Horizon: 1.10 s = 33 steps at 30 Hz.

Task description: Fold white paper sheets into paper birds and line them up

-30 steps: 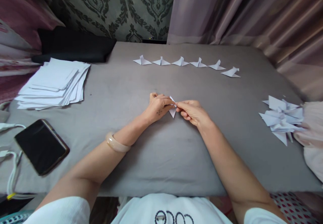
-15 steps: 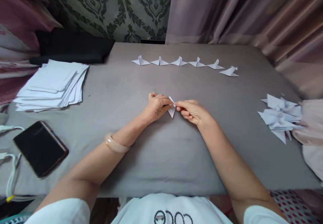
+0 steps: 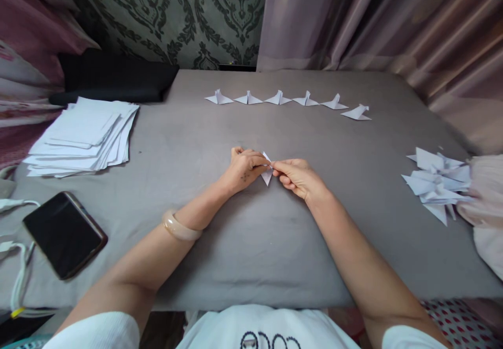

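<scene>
Left hand [image 3: 247, 167] and right hand [image 3: 296, 177] both pinch the folded paper piece [image 3: 267, 178]. Head view: the piece lies between the two sets of fingertips. Left fingers cover its left portion from above; right thumb and forefinger grip its right edge. Visible portion: white, sharply creased, with one triangular point directed toward the body and a narrower point directed away. Work surface: grey cloth [image 3: 267, 265], softly wrinkled toward the near edge. Beyond the hands, six bird-shaped paper folds [image 3: 283, 101] form a row, wings pointed. Far left: loose stack of flat white sheets [image 3: 84, 131], edges uneven. Far right: overlapping heap of angular folded paper [image 3: 438, 182]. Left forearm: pale, glossy, rounded bangle [image 3: 181, 227].
</scene>
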Each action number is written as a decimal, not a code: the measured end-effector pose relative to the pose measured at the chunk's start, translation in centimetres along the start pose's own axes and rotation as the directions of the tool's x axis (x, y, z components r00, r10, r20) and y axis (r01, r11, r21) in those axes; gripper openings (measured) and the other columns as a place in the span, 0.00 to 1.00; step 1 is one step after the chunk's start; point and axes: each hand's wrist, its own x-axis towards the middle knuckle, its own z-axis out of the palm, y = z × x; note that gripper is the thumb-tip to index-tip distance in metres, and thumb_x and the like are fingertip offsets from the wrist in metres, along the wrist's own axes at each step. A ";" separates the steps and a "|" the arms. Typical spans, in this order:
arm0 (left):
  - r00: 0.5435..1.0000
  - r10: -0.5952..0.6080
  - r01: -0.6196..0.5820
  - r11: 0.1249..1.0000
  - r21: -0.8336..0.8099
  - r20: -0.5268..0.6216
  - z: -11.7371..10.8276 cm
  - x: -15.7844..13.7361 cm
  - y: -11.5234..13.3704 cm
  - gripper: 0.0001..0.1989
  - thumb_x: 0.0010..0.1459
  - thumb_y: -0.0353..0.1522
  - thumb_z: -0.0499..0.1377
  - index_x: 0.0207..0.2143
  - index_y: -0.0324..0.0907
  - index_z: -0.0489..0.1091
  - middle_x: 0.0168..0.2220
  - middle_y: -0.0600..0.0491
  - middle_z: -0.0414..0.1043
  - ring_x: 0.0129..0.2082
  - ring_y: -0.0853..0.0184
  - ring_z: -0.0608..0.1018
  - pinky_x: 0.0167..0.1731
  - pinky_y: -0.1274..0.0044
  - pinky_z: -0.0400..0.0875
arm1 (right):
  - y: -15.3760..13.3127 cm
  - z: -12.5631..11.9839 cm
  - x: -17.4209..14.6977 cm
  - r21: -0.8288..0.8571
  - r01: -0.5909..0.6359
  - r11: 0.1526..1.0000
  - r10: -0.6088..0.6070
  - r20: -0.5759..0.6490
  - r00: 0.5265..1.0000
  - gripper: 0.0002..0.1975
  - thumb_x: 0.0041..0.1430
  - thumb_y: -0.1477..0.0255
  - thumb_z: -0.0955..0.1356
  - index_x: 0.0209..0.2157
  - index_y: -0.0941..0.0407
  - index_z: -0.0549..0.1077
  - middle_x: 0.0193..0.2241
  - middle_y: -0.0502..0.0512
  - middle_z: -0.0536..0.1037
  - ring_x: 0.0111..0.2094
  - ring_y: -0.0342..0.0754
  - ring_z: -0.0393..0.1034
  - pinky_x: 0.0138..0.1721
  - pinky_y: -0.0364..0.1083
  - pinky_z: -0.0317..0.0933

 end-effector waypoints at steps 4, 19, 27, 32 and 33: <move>1.000 0.000 0.001 1.000 -0.012 0.011 0.0 0.0 0.0 0.08 0.63 0.32 0.58 0.35 0.47 0.77 0.39 0.56 0.80 0.39 0.66 0.77 0.45 0.67 0.50 | -0.1 -0.4 0.0 0.014 0.002 1.000 -0.001 -0.008 1.000 0.09 0.57 0.77 0.68 0.23 0.61 0.71 0.18 0.48 0.72 0.11 0.30 0.53 0.07 0.32 0.43; 0.999 -0.030 0.030 0.999 -0.018 0.023 -0.1 -0.2 0.2 0.10 0.64 0.35 0.55 0.36 0.48 0.77 0.40 0.55 0.80 0.40 0.65 0.76 0.47 0.66 0.50 | 0.1 -0.5 0.2 0.003 0.035 0.999 -0.035 0.001 0.999 0.08 0.55 0.77 0.68 0.22 0.60 0.71 0.17 0.48 0.72 0.10 0.31 0.53 0.07 0.33 0.42; 0.997 -0.069 0.071 0.996 -0.048 0.034 0.0 -0.1 0.2 0.08 0.62 0.33 0.57 0.37 0.49 0.77 0.41 0.55 0.80 0.42 0.64 0.77 0.47 0.66 0.51 | 0.2 -0.4 0.3 -0.009 0.044 0.999 -0.044 -0.024 0.999 0.08 0.53 0.77 0.70 0.22 0.59 0.70 0.16 0.47 0.72 0.10 0.31 0.53 0.07 0.33 0.42; 0.997 -0.080 0.081 0.995 -0.054 0.019 0.0 -0.1 0.3 0.08 0.62 0.33 0.57 0.36 0.49 0.78 0.38 0.55 0.80 0.39 0.64 0.77 0.46 0.66 0.52 | 0.2 -0.6 0.2 -0.001 0.040 0.999 -0.040 -0.023 0.999 0.08 0.53 0.77 0.69 0.22 0.60 0.70 0.16 0.48 0.72 0.10 0.31 0.53 0.08 0.33 0.42; 0.997 -0.081 0.082 0.995 -0.056 0.019 0.0 -0.1 0.3 0.09 0.62 0.33 0.57 0.35 0.49 0.78 0.38 0.55 0.80 0.39 0.64 0.77 0.46 0.66 0.52 | 0.1 -0.6 0.2 0.001 0.041 0.999 -0.041 -0.023 0.999 0.08 0.53 0.77 0.69 0.21 0.60 0.70 0.16 0.48 0.71 0.10 0.31 0.53 0.08 0.33 0.41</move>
